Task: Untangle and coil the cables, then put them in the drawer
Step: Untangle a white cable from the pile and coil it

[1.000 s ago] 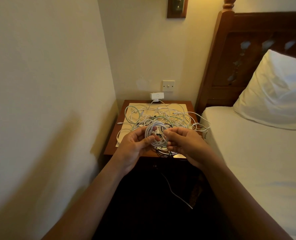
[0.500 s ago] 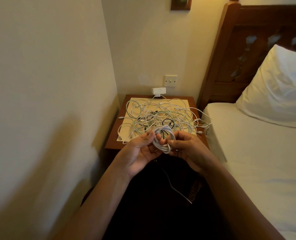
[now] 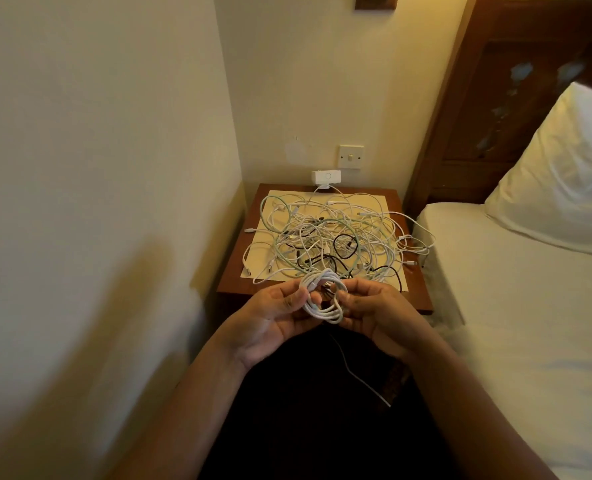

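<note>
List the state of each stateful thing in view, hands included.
white cable coil: coiled, held between both hands, one tail hanging down.
left hand: grips the coil's left side.
right hand: pinches the coil's right side.
cable pile: tangled, lying on the paper sheet.
nightstand: drawer front hidden, open or closed cannot be told.
wall switch: position too small to tell.

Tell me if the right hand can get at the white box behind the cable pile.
Probably, once freed: the right hand pinches the white coil with the left hand. The cable pile lies low before the white box, so reaching over it looks open.
</note>
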A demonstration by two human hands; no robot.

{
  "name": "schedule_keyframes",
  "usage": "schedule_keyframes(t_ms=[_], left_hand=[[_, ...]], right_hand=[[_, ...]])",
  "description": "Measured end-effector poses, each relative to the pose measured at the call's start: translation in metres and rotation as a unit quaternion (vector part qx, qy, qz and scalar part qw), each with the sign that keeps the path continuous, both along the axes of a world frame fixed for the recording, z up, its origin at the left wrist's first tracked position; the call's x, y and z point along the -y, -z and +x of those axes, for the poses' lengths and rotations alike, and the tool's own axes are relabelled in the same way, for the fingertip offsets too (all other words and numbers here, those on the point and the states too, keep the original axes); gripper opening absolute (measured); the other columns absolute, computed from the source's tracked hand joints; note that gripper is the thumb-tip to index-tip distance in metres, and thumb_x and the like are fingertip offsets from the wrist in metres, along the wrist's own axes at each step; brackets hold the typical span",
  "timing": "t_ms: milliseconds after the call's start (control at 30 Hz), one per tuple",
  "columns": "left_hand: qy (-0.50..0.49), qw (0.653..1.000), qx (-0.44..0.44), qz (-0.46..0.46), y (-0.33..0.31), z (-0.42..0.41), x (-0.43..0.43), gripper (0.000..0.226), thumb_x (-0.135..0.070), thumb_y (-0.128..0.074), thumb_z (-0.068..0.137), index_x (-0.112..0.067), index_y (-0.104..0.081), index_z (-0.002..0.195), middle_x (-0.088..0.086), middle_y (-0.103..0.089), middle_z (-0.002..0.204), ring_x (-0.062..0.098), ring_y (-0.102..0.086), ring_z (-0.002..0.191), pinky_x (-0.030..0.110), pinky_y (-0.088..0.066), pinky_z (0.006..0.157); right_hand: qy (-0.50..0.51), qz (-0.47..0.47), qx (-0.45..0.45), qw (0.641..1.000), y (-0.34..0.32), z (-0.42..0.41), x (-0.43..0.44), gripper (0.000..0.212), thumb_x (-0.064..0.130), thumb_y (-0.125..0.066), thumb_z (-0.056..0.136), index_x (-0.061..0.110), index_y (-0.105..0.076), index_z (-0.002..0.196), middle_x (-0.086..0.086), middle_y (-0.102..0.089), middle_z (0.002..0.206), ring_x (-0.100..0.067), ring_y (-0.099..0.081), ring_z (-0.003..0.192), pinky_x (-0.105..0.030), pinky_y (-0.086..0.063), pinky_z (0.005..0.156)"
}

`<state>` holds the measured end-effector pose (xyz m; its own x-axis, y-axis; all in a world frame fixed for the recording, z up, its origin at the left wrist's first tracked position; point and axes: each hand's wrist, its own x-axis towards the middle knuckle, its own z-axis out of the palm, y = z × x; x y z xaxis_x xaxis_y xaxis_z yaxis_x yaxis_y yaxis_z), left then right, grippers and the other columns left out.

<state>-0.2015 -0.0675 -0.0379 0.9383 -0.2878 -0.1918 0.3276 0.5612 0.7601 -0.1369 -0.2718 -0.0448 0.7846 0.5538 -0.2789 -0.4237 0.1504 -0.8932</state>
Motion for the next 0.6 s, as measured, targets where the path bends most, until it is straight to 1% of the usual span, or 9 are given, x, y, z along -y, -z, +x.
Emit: schedule_keyframes(t_ms=[100,200,267,333,400,433,500,533,600], left_hand=[[-0.055,0.998,-0.013,0.035,0.006,0.000,-0.002,0.025,-0.012,-0.063,0.091,0.003,-0.066,0.111,0.011,-0.072,0.098,0.020,-0.071,0.094,0.035,-0.060,0.091],[-0.090,0.983,0.000,0.161,0.007,0.001,-0.006,0.027,0.000,-0.068,0.088,0.003,-0.070,0.115,0.019,-0.074,0.111,0.025,-0.073,0.099,0.036,-0.060,0.092],[-0.070,0.978,0.010,0.198,0.004,0.000,-0.010,0.030,0.004,-0.070,0.088,0.005,-0.068,0.118,0.019,-0.074,0.111,0.027,-0.072,0.101,0.037,-0.060,0.093],[-0.060,0.982,0.009,0.178,0.005,0.003,-0.017,0.029,0.003,-0.070,0.086,0.005,-0.069,0.115,0.019,-0.073,0.107,0.027,-0.072,0.099,0.037,-0.060,0.093],[-0.059,0.989,0.014,0.138,0.008,0.006,-0.024,0.024,0.002,-0.071,0.085,0.001,-0.072,0.109,0.018,-0.072,0.105,0.026,-0.071,0.097,0.035,-0.060,0.091],[-0.061,0.992,0.015,0.113,0.014,0.008,-0.028,0.023,0.000,-0.072,0.086,0.000,-0.072,0.110,0.018,-0.072,0.104,0.025,-0.071,0.097,0.034,-0.060,0.090],[-0.078,0.993,0.007,0.083,0.025,0.013,-0.032,0.036,-0.002,-0.072,0.087,-0.003,-0.067,0.123,0.017,-0.072,0.104,0.024,-0.071,0.097,0.034,-0.060,0.090],[-0.098,0.991,-0.002,0.087,0.029,0.015,-0.032,0.042,-0.001,-0.071,0.088,-0.003,-0.063,0.129,0.018,-0.072,0.105,0.023,-0.072,0.097,0.034,-0.060,0.090],[-0.155,0.979,-0.015,0.128,0.036,0.020,-0.032,0.045,0.002,-0.068,0.087,0.000,-0.059,0.131,0.020,-0.074,0.105,0.022,-0.074,0.094,0.032,-0.062,0.085]], right_hand=[[0.026,-0.032,0.035,0.999,0.004,0.003,-0.004,0.014,0.005,-0.067,0.093,0.002,-0.071,0.106,-0.012,-0.074,0.093,-0.020,-0.070,0.082,-0.025,-0.059,0.071],[0.041,-0.087,0.095,0.991,0.007,0.008,-0.007,0.016,0.005,-0.069,0.094,0.004,-0.072,0.110,-0.014,-0.078,0.098,-0.025,-0.073,0.088,-0.033,-0.059,0.080],[0.024,-0.106,0.119,0.987,0.009,0.010,-0.009,0.017,0.007,-0.071,0.094,0.005,-0.073,0.111,-0.017,-0.078,0.104,-0.030,-0.074,0.095,-0.042,-0.058,0.088],[0.013,-0.094,0.102,0.990,0.010,0.012,-0.012,0.020,0.008,-0.071,0.093,0.003,-0.073,0.112,-0.021,-0.076,0.108,-0.031,-0.073,0.097,-0.044,-0.058,0.089],[0.006,-0.076,0.083,0.994,0.009,0.015,-0.017,0.023,0.008,-0.070,0.093,0.001,-0.072,0.114,-0.022,-0.075,0.110,-0.028,-0.073,0.095,-0.039,-0.059,0.085],[0.004,-0.066,0.074,0.995,0.009,0.017,-0.020,0.023,0.007,-0.068,0.093,-0.001,-0.071,0.114,-0.020,-0.076,0.108,-0.026,-0.073,0.093,-0.036,-0.060,0.083],[0.005,-0.052,0.051,0.997,0.012,0.021,-0.026,0.019,0.004,-0.065,0.095,-0.002,-0.070,0.112,-0.016,-0.076,0.099,-0.022,-0.073,0.087,-0.029,-0.061,0.075],[0.006,-0.052,0.041,0.998,0.015,0.022,-0.029,0.016,0.002,-0.065,0.095,-0.001,-0.070,0.110,-0.014,-0.075,0.096,-0.019,-0.073,0.084,-0.027,-0.061,0.072],[0.008,-0.067,0.037,0.997,0.022,0.027,-0.035,0.012,0.001,-0.065,0.095,0.002,-0.070,0.107,-0.011,-0.076,0.094,-0.018,-0.073,0.082,-0.025,-0.060,0.072]])
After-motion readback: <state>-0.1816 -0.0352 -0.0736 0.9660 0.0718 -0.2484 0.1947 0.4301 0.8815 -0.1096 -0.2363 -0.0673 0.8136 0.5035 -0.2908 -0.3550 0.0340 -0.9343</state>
